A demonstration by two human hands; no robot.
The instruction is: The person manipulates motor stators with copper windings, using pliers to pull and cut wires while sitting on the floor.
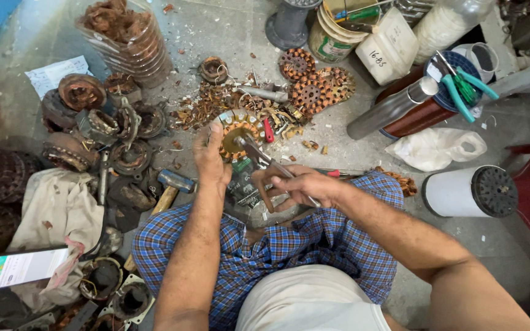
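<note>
I steady the round copper-wound stator [238,132] with my left hand [211,160], grip clamped on its rim, so my right hand [302,187], closed around pliers [265,160], can bite its windings just ahead.

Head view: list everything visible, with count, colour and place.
stator: one, copper and yellow, centre, held
pliers: one, metal, on stator
stator cores: several, rusty, behind it
hammer: one, wooden handle, left of knee
motor parts: a heap, dark, left
bucket: one, cream, top
wire spool: one, copper, right
green cutters: one, on spool
white bag: one, right
left hand: grips stator
right hand: grips pliers
</note>
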